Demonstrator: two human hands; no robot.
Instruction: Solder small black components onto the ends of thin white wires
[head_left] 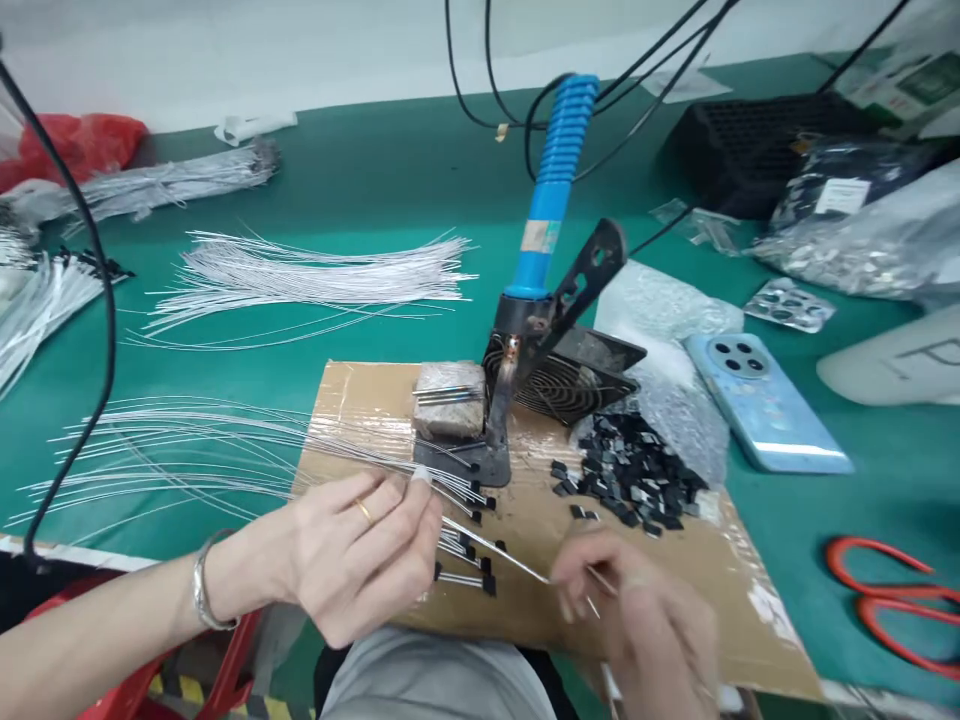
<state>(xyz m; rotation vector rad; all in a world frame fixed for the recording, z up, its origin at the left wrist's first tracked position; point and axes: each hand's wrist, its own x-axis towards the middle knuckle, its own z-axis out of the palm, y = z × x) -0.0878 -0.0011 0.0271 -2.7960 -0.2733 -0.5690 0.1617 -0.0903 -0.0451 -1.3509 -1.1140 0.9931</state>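
Note:
My left hand (360, 555) is closed in a pinch on a thin white wire (491, 545) whose free end points right. My right hand (637, 610), blurred by motion, is pinched on a thin metal tool (600, 578), probably tweezers, right at that wire's tip. Both hands hover over a taped cardboard sheet (697, 570). Several wires with small black parts on their ends (469, 570) lie between the hands. A heap of small black parts (634, 475) sits just beyond my right hand.
A blue-handled soldering iron (551, 190) rests in its black stand (559, 350) by a sponge block (448, 400). Bundles of white wires (315, 275) lie left. A light blue phone (765, 405) and red scissors (889, 595) lie right. Black cables (97, 300) hang nearby.

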